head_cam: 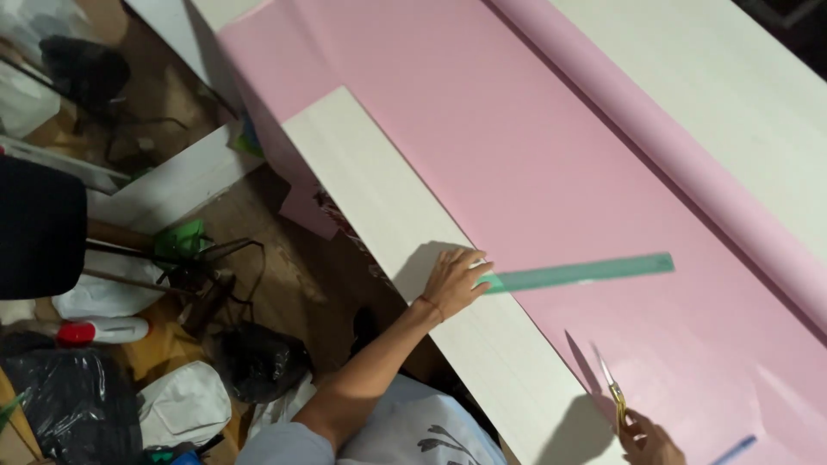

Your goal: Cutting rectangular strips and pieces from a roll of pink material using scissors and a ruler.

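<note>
- Pale wooden desk (pixel 732 95) is lying under a pink sheet (pixel 534 172).
- Right hand (pixel 648 439) is gripping yellow-handled scissors (pixel 610 387), blades pointing away.
- Left hand (pixel 452 280), fingers spread, is pressing the green ruler (pixel 577 274) stretching rightward from it.

My left hand (pixel 455 280) presses one end of the green ruler (pixel 579 273), which lies as a bar across the pink sheet (pixel 517 146). Beyond it the sheet is open up to the pink roll (pixel 689 164). My right hand (pixel 650 441), holding scissors (pixel 610 386), has open sheet between it and the ruler.
</note>
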